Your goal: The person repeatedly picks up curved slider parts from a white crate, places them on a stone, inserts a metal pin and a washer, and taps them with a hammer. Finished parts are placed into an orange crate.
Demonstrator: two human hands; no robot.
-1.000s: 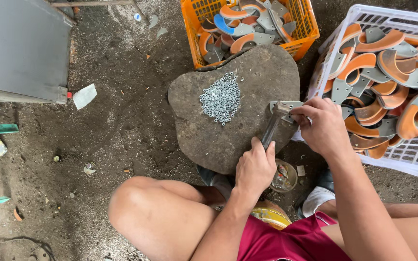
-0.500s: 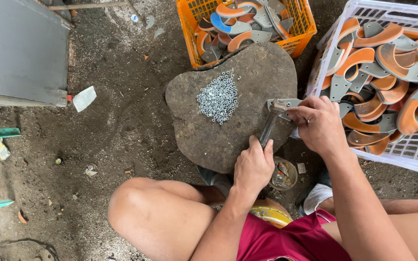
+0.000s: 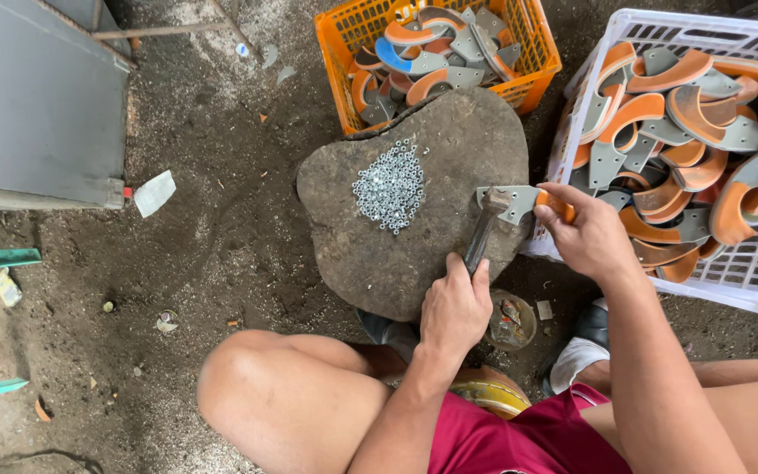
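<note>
- Hammer [image 3: 482, 235]: dark handle gripped in the left hand [image 3: 454, 307], fingers wrapped around its lower end; head resting on the grey metal plate at the right edge of the stone.
- Metal piece [image 3: 519, 202]: flat grey plate with an orange curved part at one end, lying on the stone's right edge; pinched at the orange end by the right hand [image 3: 585, 233], thumb and fingers closed on it.
- Stone slab [image 3: 414, 202]: large, rounded, grey-brown, set on the dirt ground in front of the person's knees; serves as the work surface.
- Pile of small silver nuts [image 3: 389, 186]: heaped near the middle of the stone, left of the hammer head, apart from it.
- Orange crate [image 3: 335, 61]: plastic, just beyond the stone's far edge, holding grey-and-orange curved pieces, one with blue.
- White crate [image 3: 747, 281]: plastic, to the right of the stone, touching or almost touching its edge, filled with the same kind of orange-and-grey pieces.
- Small round tin [image 3: 511, 320]: on the ground below the stone's near edge, between the two forearms.
- Grey metal box [image 3: 37, 105]: upper left, well apart from the stone.
</note>
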